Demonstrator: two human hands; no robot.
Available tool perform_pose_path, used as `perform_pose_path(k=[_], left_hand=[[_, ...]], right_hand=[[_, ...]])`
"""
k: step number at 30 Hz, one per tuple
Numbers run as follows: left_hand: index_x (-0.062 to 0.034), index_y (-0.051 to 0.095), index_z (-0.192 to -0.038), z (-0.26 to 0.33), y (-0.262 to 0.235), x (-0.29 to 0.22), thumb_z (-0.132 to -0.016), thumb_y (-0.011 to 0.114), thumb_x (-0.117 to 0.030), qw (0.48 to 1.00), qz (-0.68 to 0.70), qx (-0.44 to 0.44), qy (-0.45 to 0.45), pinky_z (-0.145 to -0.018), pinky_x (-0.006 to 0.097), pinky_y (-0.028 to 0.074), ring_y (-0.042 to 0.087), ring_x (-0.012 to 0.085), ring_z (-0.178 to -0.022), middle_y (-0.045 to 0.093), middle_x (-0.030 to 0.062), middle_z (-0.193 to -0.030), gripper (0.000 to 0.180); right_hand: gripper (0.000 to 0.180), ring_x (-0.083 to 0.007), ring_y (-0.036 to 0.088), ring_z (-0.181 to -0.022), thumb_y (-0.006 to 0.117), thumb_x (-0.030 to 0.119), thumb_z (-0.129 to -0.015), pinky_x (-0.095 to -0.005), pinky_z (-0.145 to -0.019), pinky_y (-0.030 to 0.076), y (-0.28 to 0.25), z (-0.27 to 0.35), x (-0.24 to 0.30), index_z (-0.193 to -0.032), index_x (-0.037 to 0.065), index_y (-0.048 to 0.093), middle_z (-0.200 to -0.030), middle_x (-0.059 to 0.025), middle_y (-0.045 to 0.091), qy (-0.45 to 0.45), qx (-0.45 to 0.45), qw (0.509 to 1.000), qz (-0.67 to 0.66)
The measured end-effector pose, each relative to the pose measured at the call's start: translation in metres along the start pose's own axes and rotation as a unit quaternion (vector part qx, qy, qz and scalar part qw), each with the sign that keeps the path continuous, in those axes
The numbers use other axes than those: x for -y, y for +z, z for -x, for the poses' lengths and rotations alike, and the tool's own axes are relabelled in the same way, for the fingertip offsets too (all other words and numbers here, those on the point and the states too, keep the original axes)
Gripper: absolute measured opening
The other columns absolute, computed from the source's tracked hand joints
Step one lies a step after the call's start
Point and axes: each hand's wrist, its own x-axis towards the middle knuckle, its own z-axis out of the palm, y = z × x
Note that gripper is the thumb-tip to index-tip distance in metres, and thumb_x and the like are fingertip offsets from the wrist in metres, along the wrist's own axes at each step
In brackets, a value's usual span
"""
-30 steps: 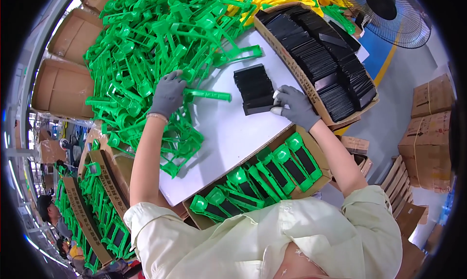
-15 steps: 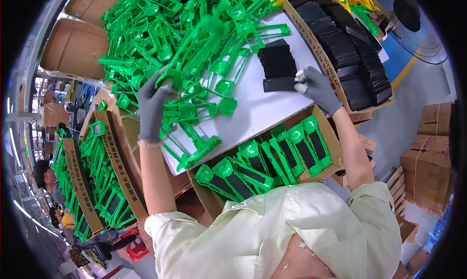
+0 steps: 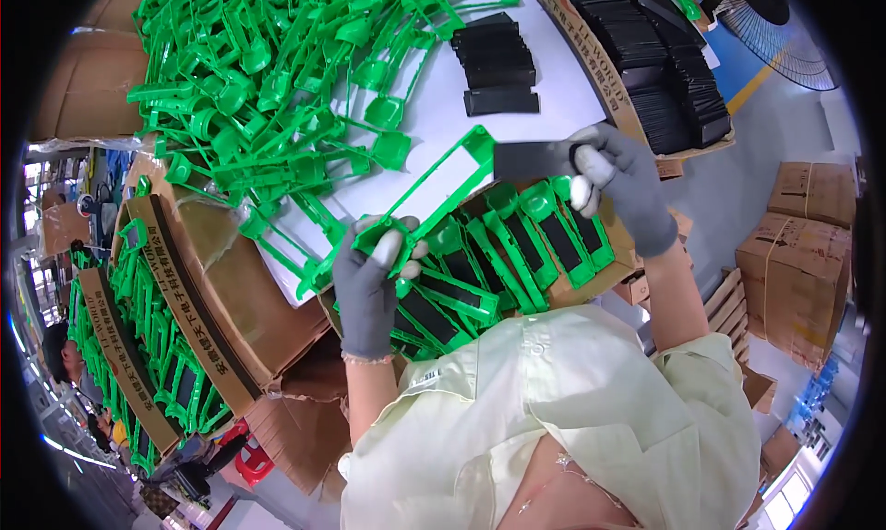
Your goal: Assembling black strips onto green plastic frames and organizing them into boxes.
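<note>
My left hand (image 3: 371,281), in a grey glove with pale fingertips, grips the rounded end of a green plastic frame (image 3: 469,181). The frame's long open part points up and to the right, over the table edge. Between the fingers of my gloved right hand (image 3: 616,174) is a flat black rectangular plate (image 3: 533,160), its left end close beside the frame's far end. Whether they touch I cannot tell. Below both hands stands a cardboard box (image 3: 616,270) of green frames with black plates in them. A short stack of black plates (image 3: 496,59) lies on the white table (image 3: 434,114).
A large heap of green frames (image 3: 268,78) covers the table's left side. At the far right is a carton of black plates (image 3: 660,78), with a fan (image 3: 784,31) beyond. Boxes of green frames (image 3: 175,327) stand at left, stacked cartons (image 3: 801,271) at right.
My left hand has brought a green frame from the heap toward me, down and right. My right hand has taken a black plate from the stack and drawn it to the frame. The view has shifted.
</note>
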Motion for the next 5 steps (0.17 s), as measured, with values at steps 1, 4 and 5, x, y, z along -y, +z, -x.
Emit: perform_pose_path(k=[1,4,5], left_hand=[[0.0042,0.05,-0.116,0.0,0.0,0.006,-0.087,0.059,-0.007,1.0,-0.013,-0.003,-0.009,-0.054,0.024,0.049,0.065,0.0244,-0.076,0.061,0.0195,-0.103,0.033],[0.0032,0.047,-0.125,0.0,0.006,0.018,-0.087,0.059,-0.007,1.0,0.008,0.008,-0.029,-0.057,0.026,0.054,0.066,0.0266,-0.079,0.062,0.02,-0.104,0.041],[0.0029,0.046,-0.127,-0.001,0.005,0.022,-0.088,0.059,-0.007,0.999,0.005,0.019,-0.036,-0.06,0.027,0.056,0.066,0.0281,-0.083,0.061,0.0206,-0.106,0.042]], right_hand=[[0.02,-0.0046,0.052,-0.05,0.055,0.017,-0.09,-0.0157,-0.045,0.039,0.006,0.003,0.0,-0.098,-0.001,0.057,-0.063,-0.0027,0.059,0.005,0.001,1.0,0.0],[0.017,-0.0045,0.052,-0.05,0.054,0.016,-0.09,-0.0155,-0.045,0.039,0.017,0.005,-0.003,-0.095,0.0,0.057,-0.063,-0.0034,0.059,0.059,0.014,0.998,0.003],[0.017,-0.0045,0.052,-0.049,0.055,0.016,-0.089,-0.0149,-0.045,0.039,0.016,0.004,-0.007,-0.095,0.0,0.057,-0.063,-0.0035,0.059,0.058,0.015,0.998,0.013]])
